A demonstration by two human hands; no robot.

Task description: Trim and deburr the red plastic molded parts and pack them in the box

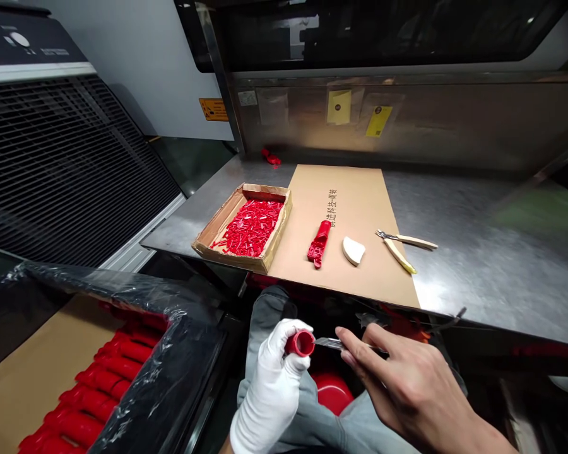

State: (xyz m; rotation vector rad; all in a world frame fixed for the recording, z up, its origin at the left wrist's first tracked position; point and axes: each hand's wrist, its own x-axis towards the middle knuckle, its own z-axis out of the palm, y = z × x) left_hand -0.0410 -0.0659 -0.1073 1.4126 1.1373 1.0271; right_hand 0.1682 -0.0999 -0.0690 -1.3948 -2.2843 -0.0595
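My left hand point(272, 384), in a white glove, is closed around a red plastic tube-shaped part point(303, 343) with its round open end facing me. My bare right hand point(397, 372) grips a knife point(330, 343) with a thin metal blade. The blade's tip points left and meets, or nearly meets, the rim of the red part; I cannot tell which. The knife's handle is mostly hidden by my fingers. Both hands are above my lap, in front of the table edge.
On the table's cardboard sheet point(360, 189) lie a red moulded part point(320, 244), a white wedge-shaped piece point(353, 251) and side cutters point(400, 243). A carton point(269, 258) holds small red scraps point(253, 227). At lower left, a plastic-lined box point(170, 359) contains several red parts point(104, 378).
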